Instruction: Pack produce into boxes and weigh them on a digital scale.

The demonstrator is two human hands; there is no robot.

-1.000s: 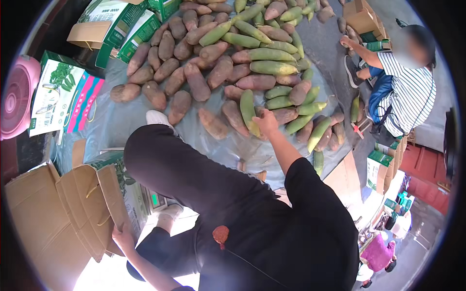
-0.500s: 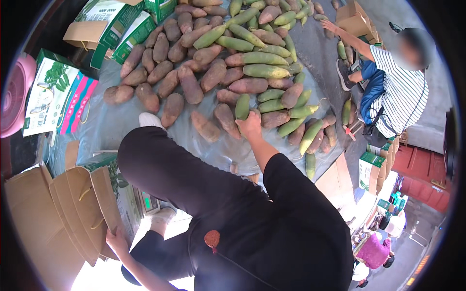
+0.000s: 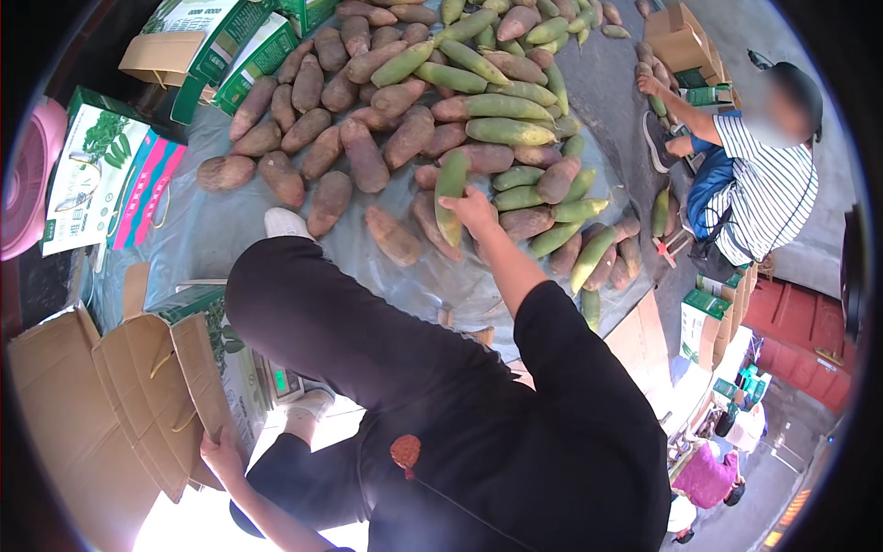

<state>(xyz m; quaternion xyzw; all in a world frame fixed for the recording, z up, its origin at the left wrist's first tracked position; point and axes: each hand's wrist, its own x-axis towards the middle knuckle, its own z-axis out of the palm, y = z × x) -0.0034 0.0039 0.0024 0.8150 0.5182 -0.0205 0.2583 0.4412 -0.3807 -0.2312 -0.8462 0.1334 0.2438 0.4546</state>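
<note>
1. Head cam view: the right hand (image 3: 467, 210) is closed on a long green radish (image 3: 451, 189), fingers and thumb on its right side. Can't tell if it's fully off the stuff behind it.
2. That radish points away from the wearer, paler end nearest them, right by the near edge of a big heap. Reddish-brown roots (image 3: 365, 155) are mostly on the left, other green radishes (image 3: 510, 132) mostly right, all lying on a bluish plastic sheet (image 3: 198, 225).
3. Left hand (image 3: 222, 457) is down low, fingers against the flap of an open cardboard box (image 3: 204, 382). Honestly can't tell how tight that grip is.
4. There's a scale (image 3: 283, 382) with a lit green display just beside the box's printed side.
5. Over on the right, a co-worker in a striped shirt (image 3: 771, 179) has an arm out near an open carton (image 3: 681, 44). Pink fan (image 3: 32, 179) at far left, too.
</note>
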